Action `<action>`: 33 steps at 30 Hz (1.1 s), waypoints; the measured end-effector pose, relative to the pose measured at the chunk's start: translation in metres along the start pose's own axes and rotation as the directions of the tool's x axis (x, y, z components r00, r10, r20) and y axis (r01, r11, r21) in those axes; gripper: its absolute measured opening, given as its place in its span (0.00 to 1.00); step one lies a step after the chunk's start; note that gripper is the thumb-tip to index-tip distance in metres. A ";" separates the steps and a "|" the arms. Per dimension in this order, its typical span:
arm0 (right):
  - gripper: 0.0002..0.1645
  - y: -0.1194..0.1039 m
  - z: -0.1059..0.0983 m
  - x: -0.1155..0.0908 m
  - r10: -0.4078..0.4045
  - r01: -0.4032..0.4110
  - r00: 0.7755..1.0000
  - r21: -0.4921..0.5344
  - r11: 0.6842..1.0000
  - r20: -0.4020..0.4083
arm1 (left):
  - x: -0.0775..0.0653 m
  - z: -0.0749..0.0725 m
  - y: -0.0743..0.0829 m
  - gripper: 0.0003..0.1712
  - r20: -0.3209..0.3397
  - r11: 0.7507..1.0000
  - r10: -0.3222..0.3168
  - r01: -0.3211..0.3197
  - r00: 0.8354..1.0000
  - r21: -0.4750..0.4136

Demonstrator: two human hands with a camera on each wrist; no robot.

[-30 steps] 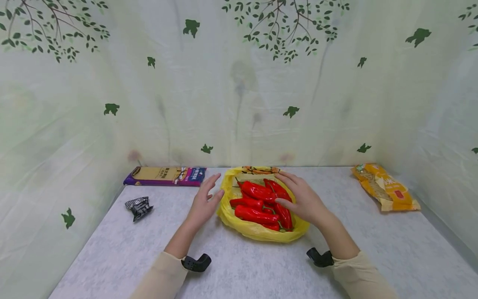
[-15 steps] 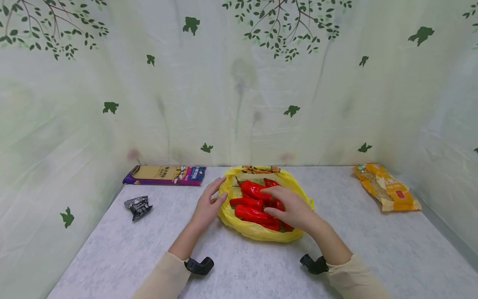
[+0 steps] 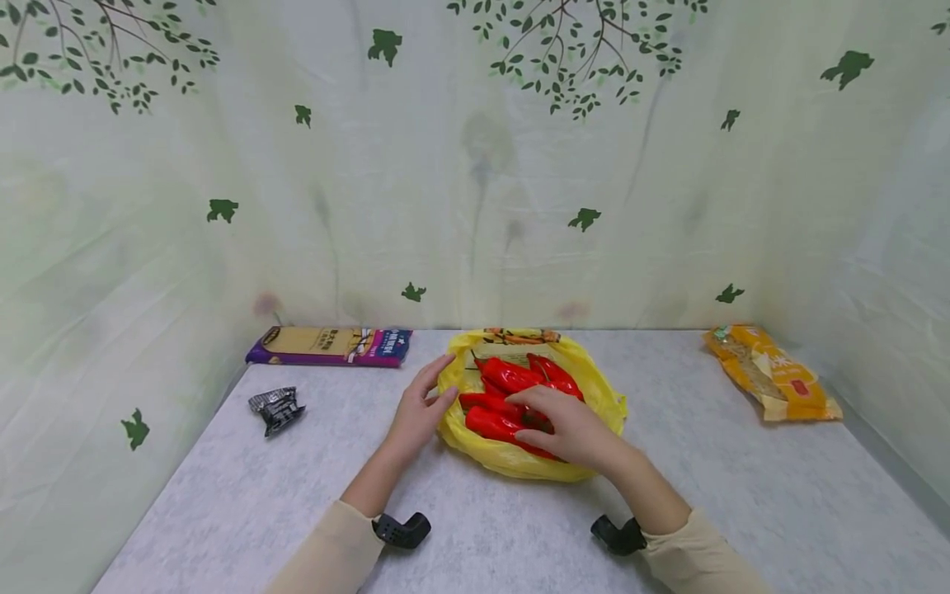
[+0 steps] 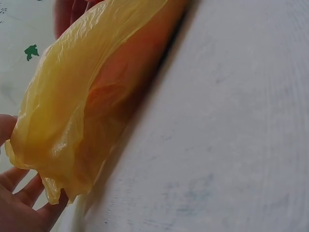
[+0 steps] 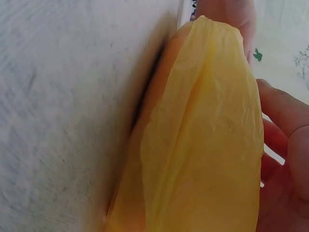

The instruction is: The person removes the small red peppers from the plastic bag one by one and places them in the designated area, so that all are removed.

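Several red peppers (image 3: 510, 376) lie in a yellow plastic bag (image 3: 512, 467) whose rim is rolled wide open on the table. At the bag's left rim is my left hand (image 3: 416, 412), fingers lightly extended and thumb apart. In the left wrist view its fingers (image 4: 30, 191) show beside the yellow plastic. My right hand (image 3: 575, 429) reaches in over the bag's right front rim, its thumb and fingers spread above the lower peppers, hiding some of them. The bag's side covers part of that hand in the right wrist view, where its thumb (image 5: 282, 107) shows.
A long purple and tan packet (image 3: 326, 346) lies at the back left, with a small black wrapped packet (image 3: 278, 410) in front of it. An orange food packet (image 3: 772, 375) lies at the back right. A leaf-patterned curtain (image 3: 475, 165) hangs behind the table.
My right hand has moved left and down from the bag's right rim to over the peppers. My left hand has shifted slightly right, closer against the left rim.
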State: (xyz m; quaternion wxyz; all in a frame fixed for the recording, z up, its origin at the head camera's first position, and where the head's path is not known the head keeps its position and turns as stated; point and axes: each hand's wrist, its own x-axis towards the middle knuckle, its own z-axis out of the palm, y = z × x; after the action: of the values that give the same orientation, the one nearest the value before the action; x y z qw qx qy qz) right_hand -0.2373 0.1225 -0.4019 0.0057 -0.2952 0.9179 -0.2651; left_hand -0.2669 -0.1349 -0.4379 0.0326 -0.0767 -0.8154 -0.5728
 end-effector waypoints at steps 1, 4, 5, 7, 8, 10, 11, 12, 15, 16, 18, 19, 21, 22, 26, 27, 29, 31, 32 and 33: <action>0.30 0.000 0.001 0.000 0.006 -0.006 1.000 -0.005 1.000 0.006 | 0.000 0.001 0.000 0.30 -0.002 1.000 0.002 -0.002 1.000 -0.004; 0.31 0.000 0.002 0.001 0.006 -0.005 1.000 -0.040 0.999 0.015 | 0.001 0.002 -0.002 0.30 -0.007 1.000 -0.004 0.004 1.000 -0.015; 0.31 0.000 0.003 0.001 0.001 0.000 1.000 -0.048 0.999 0.017 | 0.001 0.002 -0.003 0.30 -0.008 1.000 -0.001 0.001 1.000 -0.016; 0.31 -0.001 0.004 0.001 -0.004 0.005 1.000 -0.061 0.998 0.018 | 0.002 0.002 -0.004 0.30 -0.010 1.000 0.003 -0.003 1.000 -0.020; 0.30 -0.002 0.005 0.001 -0.005 0.006 1.000 -0.066 0.998 0.016 | 0.002 0.002 -0.004 0.29 -0.013 1.000 0.007 -0.007 1.000 -0.025; 0.28 -0.003 0.006 0.001 -0.003 0.004 1.000 -0.067 0.998 0.011 | 0.002 0.002 -0.004 0.29 -0.017 0.999 0.018 -0.018 1.000 -0.034; 0.27 -0.004 0.006 0.001 -0.003 0.003 1.000 -0.062 0.998 0.008 | 0.002 0.002 -0.004 0.29 -0.020 0.999 0.023 -0.023 1.000 -0.040; 0.26 -0.004 0.007 0.001 -0.003 0.003 1.000 -0.059 0.998 0.002 | 0.002 0.002 -0.004 0.29 -0.022 0.999 0.021 -0.022 1.000 -0.046; 0.23 -0.004 0.008 0.001 -0.006 0.005 1.000 -0.046 0.999 -0.013 | 0.002 0.003 -0.005 0.29 -0.021 0.998 0.013 -0.014 1.000 -0.057; 0.22 -0.004 0.008 0.001 -0.006 0.005 1.000 -0.043 0.999 -0.016 | 0.002 0.003 -0.005 0.29 -0.021 0.998 0.010 -0.011 1.000 -0.061; 0.22 -0.004 0.009 0.001 -0.005 0.005 1.000 -0.042 0.999 -0.018 | 0.001 0.003 -0.003 0.29 -0.018 0.998 -0.007 0.006 1.000 -0.062; 0.22 -0.004 0.009 0.001 -0.006 0.005 1.000 -0.051 0.999 -0.019 | 0.001 0.003 -0.002 0.29 -0.018 0.998 -0.011 0.010 1.000 -0.064; 0.22 -0.005 0.008 0.000 -0.001 0.000 1.000 -0.068 0.998 -0.018 | 0.001 0.003 0.002 0.30 -0.013 0.997 -0.028 0.027 1.000 -0.068; 0.22 -0.005 0.008 0.000 0.004 -0.005 1.000 -0.076 0.997 -0.016 | 0.000 0.003 0.003 0.30 -0.012 0.997 -0.034 0.033 0.999 -0.070; 0.24 -0.007 0.008 -0.001 0.024 -0.025 1.000 -0.116 0.993 -0.012 | -0.001 0.003 0.002 0.29 -0.018 0.997 -0.033 0.031 0.999 -0.069; 0.24 -0.008 0.008 -0.001 0.029 -0.031 0.999 -0.129 0.991 -0.012 | 0.000 0.003 0.000 0.29 -0.022 0.997 -0.031 0.029 0.999 -0.068; 0.25 -0.008 0.009 0.000 0.030 -0.032 0.999 -0.160 0.987 -0.014 | 0.001 0.004 -0.006 0.28 -0.033 0.998 -0.024 0.022 0.999 -0.063; 0.24 -0.007 0.011 0.000 0.024 -0.028 0.999 -0.187 0.982 -0.020 | 0.002 0.004 -0.010 0.28 -0.037 0.998 -0.012 0.009 0.999 -0.064; 0.24 -0.007 0.011 0.000 0.021 -0.025 0.999 -0.199 0.980 -0.025 | 0.003 0.005 -0.010 0.28 -0.038 0.998 -0.016 0.013 0.999 -0.063; 0.23 -0.006 0.012 0.000 0.016 -0.022 0.999 -0.212 0.977 -0.029 | 0.003 0.005 -0.011 0.28 -0.039 0.998 -0.015 0.012 0.999 -0.058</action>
State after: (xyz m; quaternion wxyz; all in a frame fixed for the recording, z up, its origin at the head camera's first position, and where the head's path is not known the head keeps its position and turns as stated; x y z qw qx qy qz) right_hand -0.2323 0.1124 -0.4091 -0.0359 -0.2818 0.9437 -0.1696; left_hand -0.2713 -0.1335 -0.4492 0.0427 -0.0607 -0.7981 -0.5980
